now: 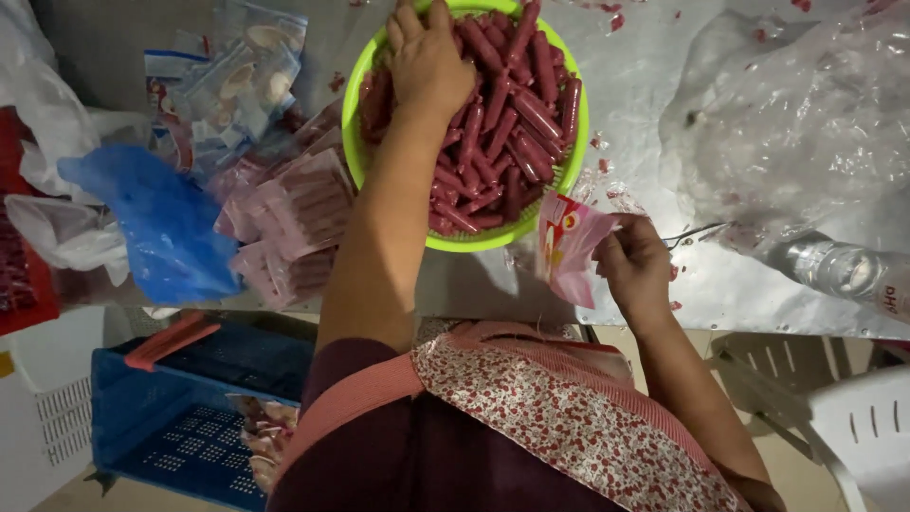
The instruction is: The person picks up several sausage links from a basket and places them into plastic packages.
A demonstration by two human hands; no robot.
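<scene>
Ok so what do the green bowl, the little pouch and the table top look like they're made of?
The green bowl looks like moulded plastic: bright uniform lime colour, smooth thin rim. The pouch in the right hand seems a thin printed plastic film, since it bends and creases softly. The table top looks like bare sheet metal, grey with a dull brushed sheen, though a coated surface can't be ruled out.

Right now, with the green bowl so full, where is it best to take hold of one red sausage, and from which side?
Judging from the pile, take a sausage lying on top, gripped across its middle from above. They are thin sticks heaped in the green bowl, so the ends are wedged under others. The left hand already reaches in from above; the right hand holds a pink bag.
</scene>
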